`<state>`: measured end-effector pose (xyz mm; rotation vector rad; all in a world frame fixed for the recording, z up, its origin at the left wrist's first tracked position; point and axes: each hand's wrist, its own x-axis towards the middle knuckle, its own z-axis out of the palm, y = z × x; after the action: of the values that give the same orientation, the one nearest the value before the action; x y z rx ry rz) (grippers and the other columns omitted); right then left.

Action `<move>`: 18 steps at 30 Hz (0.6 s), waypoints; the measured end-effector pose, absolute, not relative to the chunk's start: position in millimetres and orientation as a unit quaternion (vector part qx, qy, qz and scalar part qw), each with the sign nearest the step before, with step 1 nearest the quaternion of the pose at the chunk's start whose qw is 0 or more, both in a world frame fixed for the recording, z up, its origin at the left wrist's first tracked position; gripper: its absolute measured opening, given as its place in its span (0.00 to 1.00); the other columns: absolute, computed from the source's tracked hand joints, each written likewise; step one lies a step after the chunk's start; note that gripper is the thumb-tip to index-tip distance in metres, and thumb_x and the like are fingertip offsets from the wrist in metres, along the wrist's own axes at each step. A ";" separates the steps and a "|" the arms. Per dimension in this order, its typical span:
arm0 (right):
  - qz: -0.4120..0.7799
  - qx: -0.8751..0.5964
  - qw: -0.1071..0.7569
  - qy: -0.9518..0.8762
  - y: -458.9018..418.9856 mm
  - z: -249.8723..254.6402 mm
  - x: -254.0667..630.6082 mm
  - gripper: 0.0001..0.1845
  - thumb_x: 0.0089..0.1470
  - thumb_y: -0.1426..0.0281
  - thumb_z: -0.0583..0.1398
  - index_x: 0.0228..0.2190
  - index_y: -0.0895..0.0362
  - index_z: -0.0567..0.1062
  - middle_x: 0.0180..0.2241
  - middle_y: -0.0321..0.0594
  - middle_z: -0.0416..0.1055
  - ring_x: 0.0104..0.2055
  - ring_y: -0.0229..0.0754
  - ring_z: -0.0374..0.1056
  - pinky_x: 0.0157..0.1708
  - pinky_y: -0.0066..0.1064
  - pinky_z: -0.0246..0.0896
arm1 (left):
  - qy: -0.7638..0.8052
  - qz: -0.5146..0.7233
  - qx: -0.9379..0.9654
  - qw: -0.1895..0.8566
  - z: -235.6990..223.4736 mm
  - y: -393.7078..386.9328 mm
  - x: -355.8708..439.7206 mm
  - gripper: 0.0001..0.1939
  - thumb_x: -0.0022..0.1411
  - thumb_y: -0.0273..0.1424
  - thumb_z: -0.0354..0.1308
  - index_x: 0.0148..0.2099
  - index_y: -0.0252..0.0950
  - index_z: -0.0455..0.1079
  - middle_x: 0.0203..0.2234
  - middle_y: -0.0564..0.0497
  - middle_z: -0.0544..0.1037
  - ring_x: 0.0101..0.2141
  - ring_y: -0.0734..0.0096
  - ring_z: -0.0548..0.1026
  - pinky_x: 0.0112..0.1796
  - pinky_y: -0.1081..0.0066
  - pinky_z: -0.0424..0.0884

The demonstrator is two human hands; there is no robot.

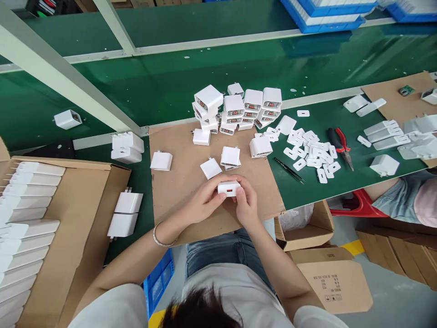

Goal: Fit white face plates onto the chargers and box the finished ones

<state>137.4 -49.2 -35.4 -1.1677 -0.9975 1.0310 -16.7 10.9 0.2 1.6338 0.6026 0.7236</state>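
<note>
With my left hand [205,199] and right hand [247,204] both gripping the white charger block [223,185] above the near part of the brown cardboard [180,191], I should keep it level, with gentle, even thumb pressure beside its slot [230,190].

We see blue trays [329,26] stacked on the upper shelf [211,23] at right. Below, we spot a red stool [363,202] by a co-worker's denim [398,196], an open box [317,232] containing translucent plastic [299,217], printed cardboard [336,284], and a blue crate [160,279] at lower left.
</note>
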 end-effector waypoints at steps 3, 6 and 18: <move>0.437 -0.497 0.605 -0.442 -50.1 -33.2 137.7 0.22 0.65 0.51 0.57 0.50 0.53 0.73 0.43 0.44 0.75 0.41 0.46 0.73 0.38 0.37 0.72 | 0.251 0.312 0.705 0.586 0.9 10.6 -16.9 0.20 0.75 0.41 0.52 0.65 0.43 0.68 0.61 0.43 0.74 0.59 0.57 0.73 0.59 0.61 0.69; 0.425 -0.491 0.612 -0.452 -50.3 -32.1 138.4 0.22 0.65 0.51 0.57 0.50 0.53 0.73 0.45 0.45 0.75 0.44 0.47 0.73 0.37 0.36 0.72 | 0.236 0.321 0.707 0.584 2.4 10.6 -15.9 0.20 0.75 0.40 0.52 0.64 0.43 0.68 0.60 0.43 0.74 0.60 0.57 0.72 0.60 0.60 0.68; 0.421 -0.457 0.634 -0.460 -55.4 -33.9 141.2 0.25 0.65 0.50 0.56 0.54 0.52 0.72 0.46 0.46 0.75 0.41 0.47 0.74 0.35 0.37 0.72 | 0.292 0.263 0.726 0.564 4.5 13.6 -18.8 0.19 0.67 0.44 0.59 0.51 0.39 0.60 0.37 0.50 0.71 0.34 0.68 0.70 0.34 0.70 0.67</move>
<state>141.2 -55.4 -33.9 -1.0456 -1.0530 0.9632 -18.8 13.6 4.5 1.7078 0.6860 0.6196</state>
